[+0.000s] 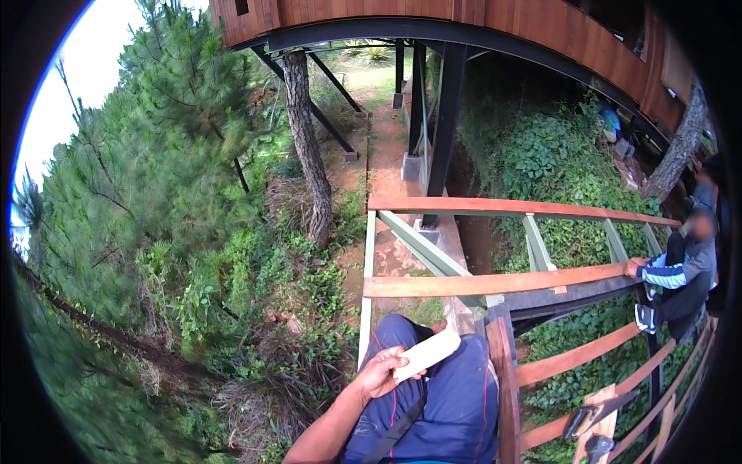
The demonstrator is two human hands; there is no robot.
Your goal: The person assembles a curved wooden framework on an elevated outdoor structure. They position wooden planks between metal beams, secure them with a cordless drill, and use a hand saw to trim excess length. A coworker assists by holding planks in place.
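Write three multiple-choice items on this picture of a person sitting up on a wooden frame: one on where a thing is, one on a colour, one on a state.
1. Where does the pale wood block lie?
A. in the left hand, over the lap
B. on the ground among the grass
C. on the far top plank

2. What colour are the sitting person's trousers?
A. white
B. dark blue with thin red stripes
C. yellow

3. How is the co-worker's hand at the right?
A. raised in the air
B. resting on the reddish plank
C. holding a saw

Answers: 1 A, the fingers wrap the block's near end. 2 B, blue cloth covers the knees. 3 B, the hand lies on the plank's end.
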